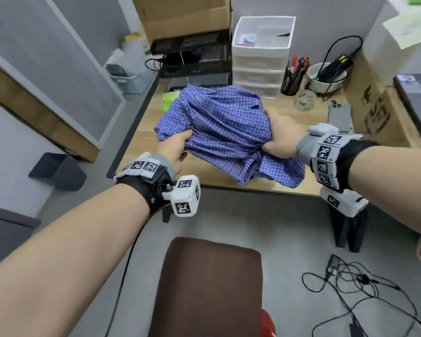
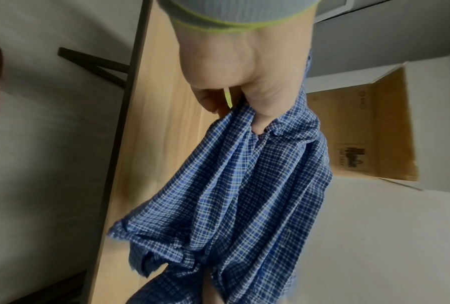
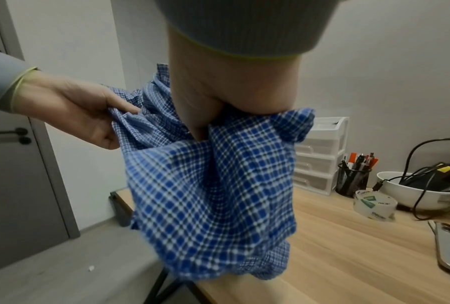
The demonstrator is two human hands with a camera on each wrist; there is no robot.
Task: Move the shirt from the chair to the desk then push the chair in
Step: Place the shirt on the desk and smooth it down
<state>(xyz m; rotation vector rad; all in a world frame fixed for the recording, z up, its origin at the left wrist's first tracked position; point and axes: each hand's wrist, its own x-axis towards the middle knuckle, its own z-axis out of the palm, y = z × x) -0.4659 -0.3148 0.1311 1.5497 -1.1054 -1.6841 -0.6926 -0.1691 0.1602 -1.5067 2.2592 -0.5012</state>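
The brown cushioned chair (image 1: 214, 285) is standing on the grey floor nearest the viewer, pulled back from the light wooden desk (image 1: 309, 171). Past it, the left hand (image 1: 174, 150) is gripping one bunched edge of the blue-and-white checked cotton shirt (image 1: 219, 127) and the right hand (image 1: 281, 135) is clutching the other side, both holding it gathered just over the desk's front part. Farther back on the desk, a white plastic drawer unit (image 1: 260, 62), a black mesh pen cup (image 1: 291, 82) and a white bowl (image 1: 326, 80) of cables are sitting
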